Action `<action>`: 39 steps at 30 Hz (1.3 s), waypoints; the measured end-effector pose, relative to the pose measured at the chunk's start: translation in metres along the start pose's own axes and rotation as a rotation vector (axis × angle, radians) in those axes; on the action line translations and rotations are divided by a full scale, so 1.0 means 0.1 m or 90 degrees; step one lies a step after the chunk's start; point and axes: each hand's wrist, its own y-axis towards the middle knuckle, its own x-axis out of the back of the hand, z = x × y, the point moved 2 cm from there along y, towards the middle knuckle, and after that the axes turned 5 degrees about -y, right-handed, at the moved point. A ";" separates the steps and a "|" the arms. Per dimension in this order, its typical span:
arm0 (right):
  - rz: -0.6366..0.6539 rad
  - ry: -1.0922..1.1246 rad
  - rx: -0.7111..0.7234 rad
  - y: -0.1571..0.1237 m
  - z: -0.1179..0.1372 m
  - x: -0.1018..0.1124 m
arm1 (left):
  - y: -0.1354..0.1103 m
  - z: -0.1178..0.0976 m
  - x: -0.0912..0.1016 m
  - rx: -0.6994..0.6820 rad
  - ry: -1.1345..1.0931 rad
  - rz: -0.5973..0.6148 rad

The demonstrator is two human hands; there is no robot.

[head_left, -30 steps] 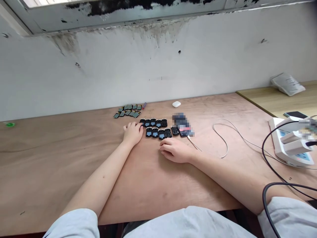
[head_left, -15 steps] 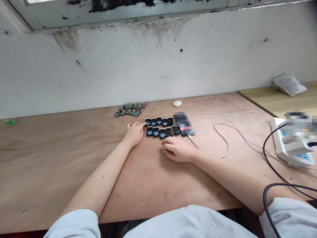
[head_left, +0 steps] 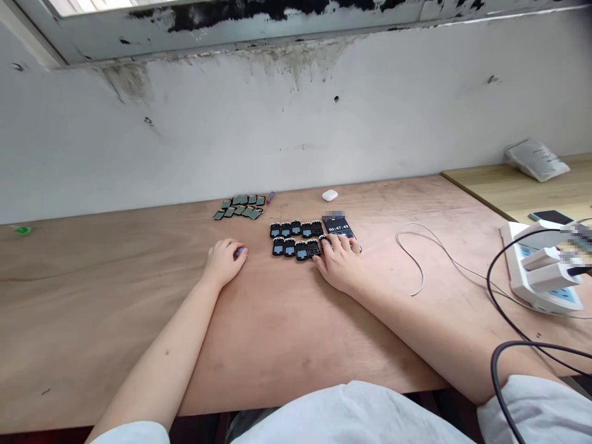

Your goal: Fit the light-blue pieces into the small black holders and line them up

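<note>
Two rows of small black parts with blue windows (head_left: 296, 239) lie on the wooden table (head_left: 115, 296). My left hand (head_left: 224, 262) rests on the table left of the rows, its fingers curled on a small dark part with a blue spot (head_left: 239, 251). My right hand (head_left: 340, 262) lies flat with fingers stretched out, its fingertips on the right end of the front row and against the phone (head_left: 339, 226), which shows a timer. A group of flat greenish chips (head_left: 240, 208) lies farther back.
A white earbud case (head_left: 329, 195) and a red pen (head_left: 269, 197) sit near the wall. A white cable (head_left: 416, 259) loops to the right. A white power strip (head_left: 541, 274) and a black cable (head_left: 504, 345) are at the far right.
My left hand has drawn back to the left, away from the rows, with a small part under its fingers. My right hand has reached forward and opened onto the row's right end beside the phone.
</note>
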 end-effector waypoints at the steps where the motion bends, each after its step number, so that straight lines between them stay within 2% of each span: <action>1: -0.013 0.011 0.003 -0.01 0.00 -0.02 | 0.00 -0.01 0.00 -0.006 -0.003 -0.005; 4: -0.072 0.063 0.028 -0.02 -0.01 -0.07 | 0.00 -0.02 -0.01 -0.033 -0.019 -0.018; 7: -0.085 0.095 0.031 -0.03 -0.03 -0.09 | -0.01 0.01 -0.02 -0.053 -0.039 -0.046; 13: -0.132 0.073 0.058 -0.06 -0.02 -0.05 | -0.05 0.06 -0.01 0.004 -0.059 -0.131; 15: -0.142 0.055 0.079 -0.07 -0.01 -0.02 | -0.10 -0.02 0.03 0.014 -0.096 -0.179; 18: -0.122 0.046 0.136 -0.09 -0.01 0.03 | -0.25 -0.26 0.09 -0.025 -0.186 -0.232; 23: -0.056 0.145 0.295 -0.16 0.07 0.15 | -0.54 -0.80 0.03 -0.093 -0.306 -0.171; 27: 0.013 0.234 0.383 -0.19 0.16 0.21 | -0.56 -1.12 -0.03 -0.077 -0.353 -0.105; 34: 0.061 0.197 0.399 -0.13 0.18 0.19 | -0.29 -1.38 -0.10 -0.092 -0.436 -0.061; 39: 0.065 0.225 0.355 -0.11 0.14 0.12 | -0.29 -1.44 -0.12 -0.111 -0.485 0.028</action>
